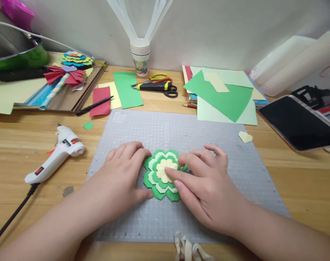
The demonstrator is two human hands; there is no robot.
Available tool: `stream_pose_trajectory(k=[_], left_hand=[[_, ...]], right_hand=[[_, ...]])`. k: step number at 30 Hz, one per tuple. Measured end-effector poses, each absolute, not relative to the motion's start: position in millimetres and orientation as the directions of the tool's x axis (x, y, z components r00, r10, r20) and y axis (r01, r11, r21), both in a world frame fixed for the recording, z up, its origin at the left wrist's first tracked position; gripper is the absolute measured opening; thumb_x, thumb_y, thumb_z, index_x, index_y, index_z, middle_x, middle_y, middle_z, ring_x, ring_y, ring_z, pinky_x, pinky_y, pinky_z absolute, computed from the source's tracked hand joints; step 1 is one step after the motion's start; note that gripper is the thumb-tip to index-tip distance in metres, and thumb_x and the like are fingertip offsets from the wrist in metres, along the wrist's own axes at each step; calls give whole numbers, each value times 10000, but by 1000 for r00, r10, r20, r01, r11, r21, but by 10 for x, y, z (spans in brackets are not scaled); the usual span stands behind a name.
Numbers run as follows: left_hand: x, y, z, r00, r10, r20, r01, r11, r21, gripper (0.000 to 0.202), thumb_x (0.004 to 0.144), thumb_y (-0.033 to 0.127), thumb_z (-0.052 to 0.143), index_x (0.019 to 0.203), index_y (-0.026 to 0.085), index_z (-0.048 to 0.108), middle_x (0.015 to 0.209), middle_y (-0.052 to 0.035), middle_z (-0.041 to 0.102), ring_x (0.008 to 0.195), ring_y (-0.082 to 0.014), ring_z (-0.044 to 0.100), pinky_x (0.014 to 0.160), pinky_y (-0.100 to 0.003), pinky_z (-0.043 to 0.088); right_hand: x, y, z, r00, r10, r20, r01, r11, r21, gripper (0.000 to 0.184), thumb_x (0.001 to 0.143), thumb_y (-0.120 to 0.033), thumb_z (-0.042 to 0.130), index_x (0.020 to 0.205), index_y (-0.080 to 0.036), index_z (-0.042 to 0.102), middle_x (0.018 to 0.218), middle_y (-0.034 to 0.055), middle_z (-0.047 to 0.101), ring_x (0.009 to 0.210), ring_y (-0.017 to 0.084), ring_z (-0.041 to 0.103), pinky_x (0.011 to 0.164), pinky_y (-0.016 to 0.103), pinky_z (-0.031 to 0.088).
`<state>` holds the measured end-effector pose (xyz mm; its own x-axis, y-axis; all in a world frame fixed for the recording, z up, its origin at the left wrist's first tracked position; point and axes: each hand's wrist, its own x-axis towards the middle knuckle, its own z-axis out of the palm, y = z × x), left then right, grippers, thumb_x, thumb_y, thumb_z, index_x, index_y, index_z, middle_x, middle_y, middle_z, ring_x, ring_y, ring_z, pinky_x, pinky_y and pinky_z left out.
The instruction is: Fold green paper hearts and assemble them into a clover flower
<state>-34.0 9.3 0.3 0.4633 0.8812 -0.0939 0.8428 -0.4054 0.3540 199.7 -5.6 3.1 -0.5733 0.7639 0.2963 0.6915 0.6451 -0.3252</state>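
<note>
A layered paper flower (156, 167) lies flat on the grey cutting mat (126, 127), with dark green petals outside, pale and brighter green rings within, and a cream centre. My left hand (123, 174) rests at its left side, fingers curved and thumb apart, touching the outer petals. On the right, my right hand (205, 185) presses its index fingertip on the cream centre, other fingers spread, thumb by the right petals. Neither hand grips the flower. The right hand covers part of its right edge.
Left stands a white glue gun (54, 156) with a black cord. Behind the mat are a utility knife (154, 86), scissors (170, 91), a pen (94, 106), green paper (221, 98) and paper cups (141, 61). A phone (301, 123) leans at right; a cream paper heart (245, 136) lies nearby.
</note>
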Motion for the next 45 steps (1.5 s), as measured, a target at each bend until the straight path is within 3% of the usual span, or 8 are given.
stream_pose_trajectory(k=[5, 26, 33, 38, 41, 45], left_hand=[[-347, 87, 8, 469, 877, -103, 844, -411, 346, 673, 635, 426, 807, 1207, 240, 504, 1283, -101, 515, 1206, -329, 470, 980, -518, 401], [-327, 112, 4, 477, 872, -108, 846, -422, 325, 664, 641, 447, 805, 1200, 232, 519, 1267, -100, 520, 1193, -329, 476, 971, -525, 403], [-335, 186, 21, 433, 896, -101, 823, -347, 449, 695, 639, 584, 774, 1187, 234, 530, 1259, -85, 521, 1190, -322, 491, 990, -523, 394], [-298, 294, -4, 299, 954, 27, 785, -262, 562, 447, 840, 532, 566, 1136, 198, 575, 1171, -83, 554, 1171, -283, 508, 1024, -481, 378], [-288, 352, -59, 227, 972, 65, 809, -225, 542, 381, 859, 513, 518, 1043, 193, 615, 1101, -76, 583, 1132, -289, 523, 1009, -474, 380], [-240, 334, -78, 251, 967, -31, 866, -210, 454, 481, 761, 618, 594, 987, 195, 624, 1053, -86, 571, 1093, -324, 524, 970, -506, 381]], right_hand=[[1972, -61, 16, -580, 783, 226, 711, 621, -329, 260, 953, -273, 459, 1023, -262, 710, 987, 36, 661, 968, 247, 528, 1001, 548, 191], [1954, -45, -12, -616, 771, 163, 712, 633, -303, 299, 974, -251, 413, 966, -216, 710, 923, 46, 641, 949, 253, 529, 989, 537, 210], [1957, -24, -50, -600, 789, 131, 720, 604, -341, 332, 985, -257, 386, 900, -223, 705, 882, 30, 595, 928, 219, 522, 994, 526, 211], [1936, -26, -81, -560, 813, 156, 746, 578, -333, 356, 988, -265, 385, 816, -212, 693, 883, 30, 583, 940, 212, 523, 1017, 527, 203], [1942, -39, -99, -578, 792, 195, 721, 608, -334, 327, 982, -281, 399, 847, -220, 691, 986, 40, 614, 1032, 235, 520, 1057, 559, 133], [1974, 7, -103, -465, 839, 281, 680, 542, -494, 303, 993, -347, 392, 1077, -249, 667, 1122, 59, 602, 1097, 221, 527, 1085, 508, 156]])
